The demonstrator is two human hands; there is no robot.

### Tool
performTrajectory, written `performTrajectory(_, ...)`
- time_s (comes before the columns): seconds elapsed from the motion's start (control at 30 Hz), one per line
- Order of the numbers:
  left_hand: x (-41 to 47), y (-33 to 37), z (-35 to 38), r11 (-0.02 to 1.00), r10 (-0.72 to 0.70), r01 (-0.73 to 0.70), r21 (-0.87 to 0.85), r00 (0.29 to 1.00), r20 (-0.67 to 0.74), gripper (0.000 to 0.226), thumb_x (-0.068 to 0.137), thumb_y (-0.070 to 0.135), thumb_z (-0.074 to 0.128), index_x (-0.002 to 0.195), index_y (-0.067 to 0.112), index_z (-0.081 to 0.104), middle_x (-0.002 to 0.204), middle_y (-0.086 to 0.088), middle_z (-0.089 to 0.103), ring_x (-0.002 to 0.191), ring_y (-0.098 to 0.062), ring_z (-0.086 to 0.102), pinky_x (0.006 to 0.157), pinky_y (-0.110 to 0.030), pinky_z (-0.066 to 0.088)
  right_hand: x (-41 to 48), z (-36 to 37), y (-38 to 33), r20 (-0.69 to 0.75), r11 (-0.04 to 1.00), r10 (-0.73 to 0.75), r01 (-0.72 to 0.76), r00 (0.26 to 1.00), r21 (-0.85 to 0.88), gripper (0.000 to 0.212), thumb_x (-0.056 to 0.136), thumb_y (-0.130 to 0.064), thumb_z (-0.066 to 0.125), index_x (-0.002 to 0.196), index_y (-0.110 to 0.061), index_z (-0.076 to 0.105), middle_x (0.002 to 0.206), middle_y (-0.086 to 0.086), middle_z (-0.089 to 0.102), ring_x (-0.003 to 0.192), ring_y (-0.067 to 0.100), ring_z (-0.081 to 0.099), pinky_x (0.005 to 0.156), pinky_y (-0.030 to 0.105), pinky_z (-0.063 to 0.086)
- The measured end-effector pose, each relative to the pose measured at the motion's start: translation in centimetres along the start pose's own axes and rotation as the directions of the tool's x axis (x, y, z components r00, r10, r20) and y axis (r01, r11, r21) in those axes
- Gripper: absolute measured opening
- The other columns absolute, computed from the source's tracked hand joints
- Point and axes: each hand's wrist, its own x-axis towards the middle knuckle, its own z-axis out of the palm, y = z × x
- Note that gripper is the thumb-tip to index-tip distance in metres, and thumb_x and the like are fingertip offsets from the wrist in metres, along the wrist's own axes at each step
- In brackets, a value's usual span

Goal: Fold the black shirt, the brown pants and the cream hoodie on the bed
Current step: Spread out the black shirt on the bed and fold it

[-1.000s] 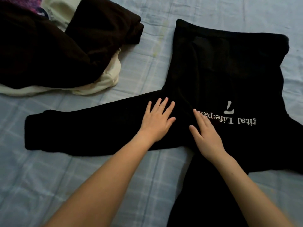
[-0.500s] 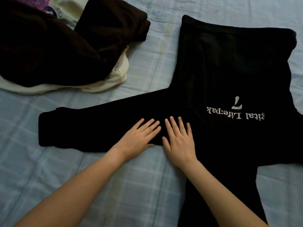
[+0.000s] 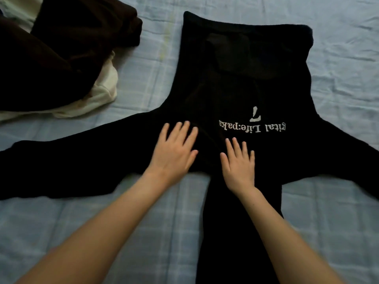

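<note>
Both the left hand [image 3: 174,152] and right hand [image 3: 239,169], flat and empty, are slid rightward over the black shirt [image 3: 235,68]; no fold is made.

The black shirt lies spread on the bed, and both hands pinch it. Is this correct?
No: the head view shows the left hand and right hand flat on the black shirt, fingers straight, not pinching. It does lie spread on the bed.

Hands [image 3: 173,154] flat on black shirt [image 3: 235,64]
</note>
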Motion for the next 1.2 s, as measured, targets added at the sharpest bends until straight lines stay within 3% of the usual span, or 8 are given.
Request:
performTrajectory(0.1, 1.4, 4.6, 3.2, 0.993, 0.105, -0.097, -0.070, 0.986, 0.127, 0.062, 0.099, 0.046, 0.018, 0.155, 0.018, 0.016, 0.162, -0.005, 0.014, 0.150, -0.023, 0.012, 0.120, -0.047, 0.010, -0.3, -0.5, 2.4, -0.027, 0.979, -0.096, 0.099, 0.995, 0.176, 0.061, 0.100, -0.051, 0.011, 0.155, -0.028, 0.021, 0.164, -0.005, 0.017, 0.152, 0.017, 0.004, 0.120, 0.035, -0.004)
performTrajectory(0.2, 1.0, 5.0, 5.3, 0.996, 0.083, -0.075, -0.040, 0.963, 0.256, 0.062, 0.101, 0.048, 0.014, 0.155, 0.022, 0.000, 0.164, -0.001, 0.001, 0.150, -0.019, -0.003, 0.121, -0.044, 0.001, -2.9, -0.6, 6.1, 0.002, 0.973, -0.232, 0.232, 0.973, -0.014, 0.061, 0.101, -0.050, 0.006, 0.156, -0.026, 0.012, 0.164, -0.006, 0.013, 0.152, 0.013, -0.001, 0.122, 0.030, -0.004)
performTrajectory(0.47, -3.6, 7.4, -0.2, 0.929, 0.132, -0.094, -0.358, 0.988, 0.085, 0.054, 0.097, 0.030, 0.050, 0.149, 0.019, 0.036, 0.152, -0.011, 0.039, 0.141, -0.029, 0.035, 0.115, -0.046, 0.024, -9.7, -3.1, 9.3, -0.105, 0.900, -0.234, 0.256, 0.967, 0.352, 0.049, 0.103, -0.027, 0.047, 0.150, -0.019, 0.039, 0.156, 0.001, 0.036, 0.147, 0.019, 0.027, 0.121, 0.038, 0.021)
performTrajectory(0.53, -7.4, 9.0, -0.9, 0.810, -0.018, 0.113, -0.576, 0.986, 0.168, 0.053, 0.096, 0.029, 0.056, 0.146, 0.018, 0.041, 0.143, -0.011, 0.047, 0.130, -0.026, 0.047, 0.110, -0.038, 0.034, -14.4, -2.5, 11.3, -0.103, 0.902, -0.152, 0.180, 0.983, 0.392, 0.050, 0.099, -0.024, 0.055, 0.147, -0.015, 0.043, 0.153, 0.005, 0.040, 0.143, 0.023, 0.033, 0.117, 0.041, 0.029)
performTrajectory(0.63, -11.5, 12.1, -1.3, 0.387, -0.176, 0.510, -0.769, 0.859, 0.481, 0.062, 0.093, 0.036, 0.061, 0.147, 0.031, 0.033, 0.134, -0.001, 0.056, 0.110, -0.010, 0.059, 0.101, -0.033, 0.046, -18.8, -1.6, 13.7, -0.061, 0.904, -0.018, 0.042, 0.998, 0.426, 0.056, 0.097, -0.033, 0.057, 0.149, -0.023, 0.041, 0.154, 0.007, 0.035, 0.139, 0.027, 0.034, 0.113, 0.040, 0.031)
performTrajectory(0.7, -12.7, 13.6, -1.1, 0.194, -0.168, 0.566, -0.801, 0.824, 0.542, 0.072, 0.089, 0.039, 0.066, 0.148, 0.040, 0.024, 0.141, 0.003, 0.052, 0.120, -0.009, 0.056, 0.106, -0.035, 0.044, -20.3, -1.1, 14.3, 0.029, 0.827, 0.038, -0.048, 0.999, 0.560, 0.062, 0.094, -0.041, 0.059, 0.150, -0.037, 0.033, 0.151, 0.005, 0.032, 0.136, 0.020, 0.034, 0.108, 0.029, 0.031)
performTrajectory(0.9, -13.6, 15.4, -1.8, 0.301, -0.217, 0.415, -0.859, 0.907, 0.362, 0.085, 0.077, 0.003, 0.074, 0.144, 0.039, 0.034, 0.135, 0.030, 0.046, 0.127, 0.005, 0.046, 0.105, -0.015, 0.038, -21.8, -1.5, 15.9, 0.161, 0.708, -0.141, -0.014, 0.977, 0.706, 0.085, 0.078, -0.021, 0.079, 0.144, -0.047, 0.033, 0.127, -0.027, 0.050, 0.116, -0.010, 0.050, 0.094, 0.007, 0.037)
performTrajectory(1.2, -10.5, 13.6, -7.2, 0.155, -0.406, 0.338, -0.928, 0.878, 0.252, 0.055, 0.071, 0.005, 0.083, 0.117, 0.030, 0.065, 0.113, 0.008, 0.070, 0.105, -0.001, 0.065, 0.086, -0.014, 0.050, -19.3, -10.3, 17.2, -0.136, 0.570, -0.029, 0.128, 0.990, 0.811, 0.054, 0.071, -0.002, 0.084, 0.106, -0.041, 0.069, 0.097, -0.021, 0.072, 0.095, -0.004, 0.066, 0.078, 0.009, 0.050)
